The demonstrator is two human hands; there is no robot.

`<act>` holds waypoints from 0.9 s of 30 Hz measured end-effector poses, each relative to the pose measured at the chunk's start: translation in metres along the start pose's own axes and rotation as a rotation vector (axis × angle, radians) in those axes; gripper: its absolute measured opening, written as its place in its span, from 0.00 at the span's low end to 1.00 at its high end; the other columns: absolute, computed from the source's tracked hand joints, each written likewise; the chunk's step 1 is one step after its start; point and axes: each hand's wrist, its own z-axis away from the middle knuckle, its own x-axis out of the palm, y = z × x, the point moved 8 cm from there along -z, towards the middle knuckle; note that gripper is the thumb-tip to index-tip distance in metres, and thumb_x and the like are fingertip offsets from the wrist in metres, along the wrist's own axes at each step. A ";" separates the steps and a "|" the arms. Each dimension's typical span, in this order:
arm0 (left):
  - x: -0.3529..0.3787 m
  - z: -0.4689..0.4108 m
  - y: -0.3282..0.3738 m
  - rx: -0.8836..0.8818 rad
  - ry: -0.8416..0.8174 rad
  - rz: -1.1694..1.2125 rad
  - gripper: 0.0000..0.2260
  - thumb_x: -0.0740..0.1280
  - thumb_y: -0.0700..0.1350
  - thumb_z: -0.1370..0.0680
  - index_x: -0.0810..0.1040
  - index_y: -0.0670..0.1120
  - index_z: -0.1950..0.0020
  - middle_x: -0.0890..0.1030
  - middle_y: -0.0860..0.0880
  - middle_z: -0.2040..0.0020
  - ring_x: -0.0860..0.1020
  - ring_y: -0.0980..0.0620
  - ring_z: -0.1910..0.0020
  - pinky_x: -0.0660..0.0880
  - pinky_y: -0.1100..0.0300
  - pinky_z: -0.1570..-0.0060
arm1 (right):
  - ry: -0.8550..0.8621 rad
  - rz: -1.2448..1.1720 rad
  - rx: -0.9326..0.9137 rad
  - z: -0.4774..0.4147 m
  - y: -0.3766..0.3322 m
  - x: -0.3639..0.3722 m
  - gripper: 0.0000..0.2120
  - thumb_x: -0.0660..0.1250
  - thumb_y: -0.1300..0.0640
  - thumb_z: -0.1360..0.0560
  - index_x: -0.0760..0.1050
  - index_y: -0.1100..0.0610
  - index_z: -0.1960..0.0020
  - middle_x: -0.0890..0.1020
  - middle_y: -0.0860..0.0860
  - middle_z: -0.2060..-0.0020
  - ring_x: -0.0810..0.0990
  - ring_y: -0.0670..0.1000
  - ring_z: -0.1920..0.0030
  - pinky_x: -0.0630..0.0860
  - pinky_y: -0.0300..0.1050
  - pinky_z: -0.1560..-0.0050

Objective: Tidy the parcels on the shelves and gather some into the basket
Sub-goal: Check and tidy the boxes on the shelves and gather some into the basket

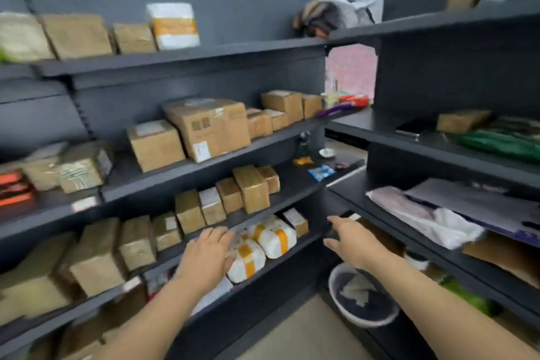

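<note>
The white parcels [274, 235] banded with orange tape lie side by side on a low shelf [292, 245], their long axes running in toward the back and slightly right. The left hand [209, 254] is the nearer one: open, fingers straight, it lies over the left end of the nearest parcel, though blur hides whether it touches. The right hand [350, 238], also open and holding nothing, reaches toward the corner, well right of the parcels. The basket [339, 295] sits low beneath that forearm, partly covered by it, its pale contents unclear.
</note>
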 end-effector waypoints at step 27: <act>-0.068 0.095 -0.446 -0.449 0.190 -0.033 0.25 0.63 0.55 0.22 0.64 0.51 0.26 0.68 0.52 0.29 0.66 0.51 0.30 0.68 0.53 0.37 | 0.118 0.004 -0.515 -0.110 -0.519 0.108 0.37 0.63 0.35 0.27 0.56 0.49 0.25 0.60 0.50 0.27 0.60 0.54 0.29 0.67 0.51 0.33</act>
